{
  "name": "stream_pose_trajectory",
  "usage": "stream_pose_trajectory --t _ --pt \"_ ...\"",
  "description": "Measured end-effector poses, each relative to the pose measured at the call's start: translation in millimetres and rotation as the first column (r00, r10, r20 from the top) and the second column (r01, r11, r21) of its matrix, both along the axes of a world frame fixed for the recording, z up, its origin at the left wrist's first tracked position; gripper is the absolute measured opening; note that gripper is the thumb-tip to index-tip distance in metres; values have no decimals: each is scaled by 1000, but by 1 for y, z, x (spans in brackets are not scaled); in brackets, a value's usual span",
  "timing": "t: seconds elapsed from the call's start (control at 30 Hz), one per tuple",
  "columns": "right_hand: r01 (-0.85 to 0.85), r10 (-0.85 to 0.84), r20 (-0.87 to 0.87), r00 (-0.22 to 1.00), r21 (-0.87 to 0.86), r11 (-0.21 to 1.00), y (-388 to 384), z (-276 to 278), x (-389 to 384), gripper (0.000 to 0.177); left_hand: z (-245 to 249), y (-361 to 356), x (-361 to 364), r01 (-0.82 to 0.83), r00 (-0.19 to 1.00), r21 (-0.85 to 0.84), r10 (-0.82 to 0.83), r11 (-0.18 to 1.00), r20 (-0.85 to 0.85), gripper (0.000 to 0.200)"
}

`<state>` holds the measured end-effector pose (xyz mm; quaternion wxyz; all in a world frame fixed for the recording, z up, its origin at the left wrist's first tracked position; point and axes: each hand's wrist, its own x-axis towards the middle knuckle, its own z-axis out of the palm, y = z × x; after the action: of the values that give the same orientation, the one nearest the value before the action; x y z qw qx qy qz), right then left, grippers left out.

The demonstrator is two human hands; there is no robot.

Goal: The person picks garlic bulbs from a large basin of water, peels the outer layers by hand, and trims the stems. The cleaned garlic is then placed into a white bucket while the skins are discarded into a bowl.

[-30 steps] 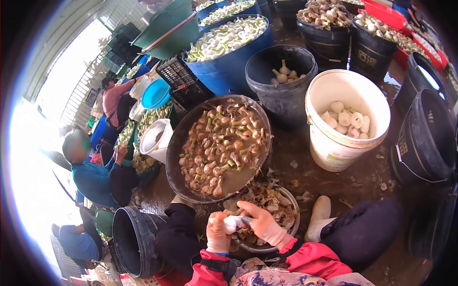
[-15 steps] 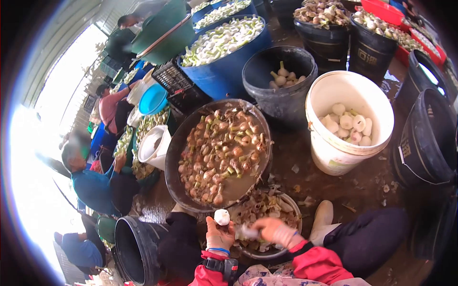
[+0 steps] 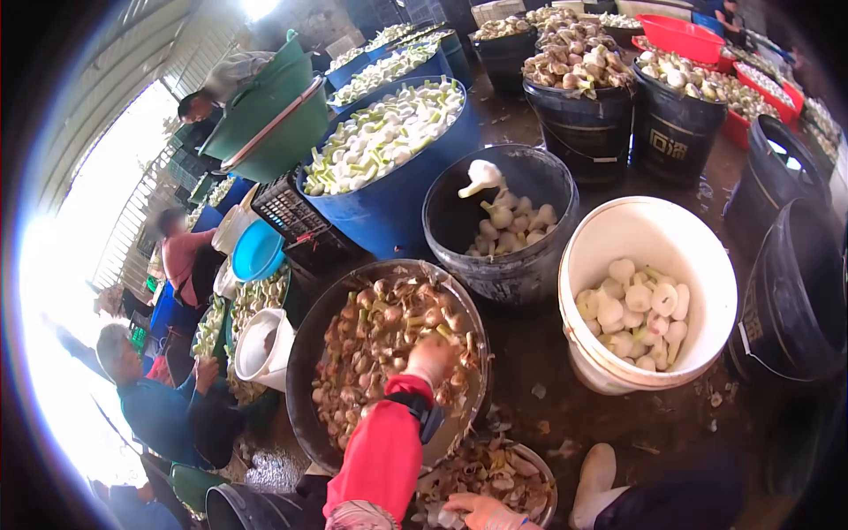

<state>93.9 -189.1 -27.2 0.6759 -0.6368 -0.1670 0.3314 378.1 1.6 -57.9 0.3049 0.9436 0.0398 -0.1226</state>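
Observation:
My left hand (image 3: 433, 358), with a watch on the wrist, reaches into a wide dark tub (image 3: 299, 389) of unpeeled garlic bulbs (image 3: 380, 314) in murky water. Its fingers are down among the bulbs and mostly hidden. My right hand (image 3: 488, 511) is low over a basin (image 3: 546, 473) heaped with garlic peelings (image 3: 486, 473). Its fingers are closed around a small greyish-white thing that I cannot make out. A white trimmed garlic bulb (image 3: 481, 177) with a short stem is in the air over the black bucket (image 3: 503, 283), which holds other cleaned bulbs (image 3: 517, 225).
A white bucket (image 3: 592, 362) of cleaned bulbs stands to the right. Behind are a blue tub (image 3: 389, 212) of trimmed garlic and black buckets (image 3: 583, 132) piled with unpeeled bulbs. Empty black buckets (image 3: 786, 291) stand far right. Several people (image 3: 159, 406) sit working at left.
The white bulb has left my left hand and is now above the black bucket. My left hand has moved forward into the tub; my right hand has dropped lower. The view has tilted up.

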Motion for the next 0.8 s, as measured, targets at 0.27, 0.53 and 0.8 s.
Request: stream_pose_trajectory --t 0.27,0.53,0.8 --pt "171 -172 -14 985 -61 983 3 -23 11 21 -5 -20 -48 -26 887 -47 1 999 -462 59" --pt "370 -326 -400 856 34 929 -11 -26 12 27 103 -15 -185 -427 904 -894 98 137 -417 51" --pt "483 -204 -628 751 312 818 -17 8 9 40 86 -45 -317 -384 913 -838 298 387 -280 70"
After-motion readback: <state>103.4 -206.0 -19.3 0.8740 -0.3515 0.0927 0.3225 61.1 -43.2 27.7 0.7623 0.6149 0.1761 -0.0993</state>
